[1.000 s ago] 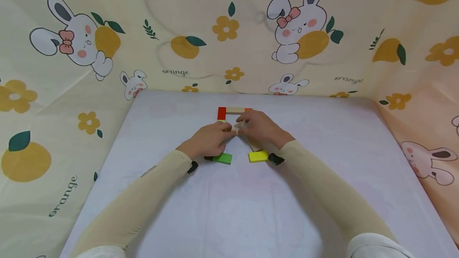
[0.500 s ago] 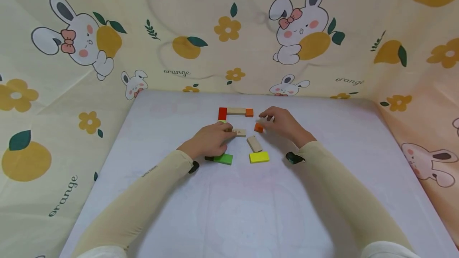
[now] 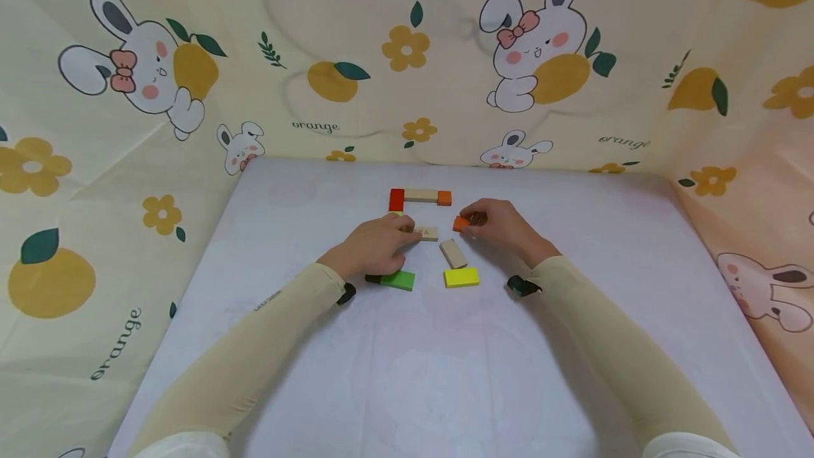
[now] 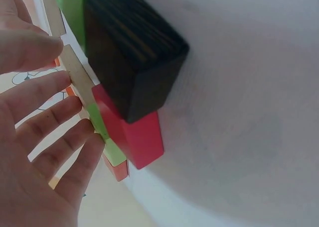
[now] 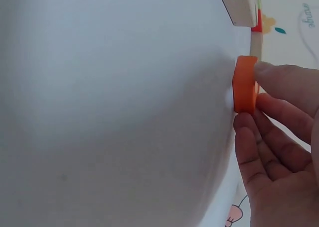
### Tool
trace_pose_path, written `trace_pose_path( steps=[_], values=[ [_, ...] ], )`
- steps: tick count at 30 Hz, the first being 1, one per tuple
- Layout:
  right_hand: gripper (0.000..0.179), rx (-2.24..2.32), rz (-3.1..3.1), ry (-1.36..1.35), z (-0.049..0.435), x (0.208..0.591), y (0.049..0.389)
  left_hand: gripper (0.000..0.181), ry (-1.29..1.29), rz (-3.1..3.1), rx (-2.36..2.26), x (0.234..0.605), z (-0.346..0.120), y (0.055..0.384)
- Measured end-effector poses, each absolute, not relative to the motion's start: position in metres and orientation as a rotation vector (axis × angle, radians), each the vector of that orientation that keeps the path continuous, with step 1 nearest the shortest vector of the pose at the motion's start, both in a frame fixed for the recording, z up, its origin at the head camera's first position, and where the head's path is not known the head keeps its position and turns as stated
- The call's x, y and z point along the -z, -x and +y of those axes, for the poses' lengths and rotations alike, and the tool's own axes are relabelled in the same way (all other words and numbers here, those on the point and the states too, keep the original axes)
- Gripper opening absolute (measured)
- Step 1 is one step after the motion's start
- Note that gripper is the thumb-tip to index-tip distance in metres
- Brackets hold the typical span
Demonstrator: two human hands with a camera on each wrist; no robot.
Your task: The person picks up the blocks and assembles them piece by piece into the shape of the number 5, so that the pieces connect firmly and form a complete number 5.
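In the head view my left hand point(image 3: 371, 246) rests over the left side of a block outline, its fingers fairly straight. Its fingertips touch or nearly touch a plain wooden block point(image 3: 429, 233) and a light green block point(image 4: 114, 150). A black block point(image 4: 134, 57) and a pinkish-red block point(image 4: 142, 140) stand close by. To the right, my right hand point(image 3: 505, 227) pinches a small orange block point(image 5: 244, 85) between thumb and fingers, low over the white table. Part of the left-hand blocks is hidden under my left hand.
Farther back are a red block point(image 3: 397, 200), a wooden block point(image 3: 421, 196) and another orange block point(image 3: 444, 198) in a row. Nearer lie a green block point(image 3: 398, 280), a yellow block point(image 3: 461, 277) and a slanted wooden block point(image 3: 453, 254). A printed cloth point(image 3: 356, 108) rises behind the table.
My right hand has moved right, away from the middle wooden block, and now pinches the small orange block. My left hand stays nearly where it was.
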State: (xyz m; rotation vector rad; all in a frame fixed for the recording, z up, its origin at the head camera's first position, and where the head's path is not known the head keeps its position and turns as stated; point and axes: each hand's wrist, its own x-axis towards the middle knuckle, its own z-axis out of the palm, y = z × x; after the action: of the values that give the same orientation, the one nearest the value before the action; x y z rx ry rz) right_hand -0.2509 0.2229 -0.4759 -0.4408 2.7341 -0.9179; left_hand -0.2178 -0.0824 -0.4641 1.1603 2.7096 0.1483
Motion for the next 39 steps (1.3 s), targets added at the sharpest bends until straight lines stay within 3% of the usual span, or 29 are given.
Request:
trace_pose_path(
  steps=[39],
  values=[
    [0.034,0.971,2.674,0.528,0.203,0.482,0.245,0.056,-1.153,2.696,-0.182,0.463,-0.082,0.22]
  ],
)
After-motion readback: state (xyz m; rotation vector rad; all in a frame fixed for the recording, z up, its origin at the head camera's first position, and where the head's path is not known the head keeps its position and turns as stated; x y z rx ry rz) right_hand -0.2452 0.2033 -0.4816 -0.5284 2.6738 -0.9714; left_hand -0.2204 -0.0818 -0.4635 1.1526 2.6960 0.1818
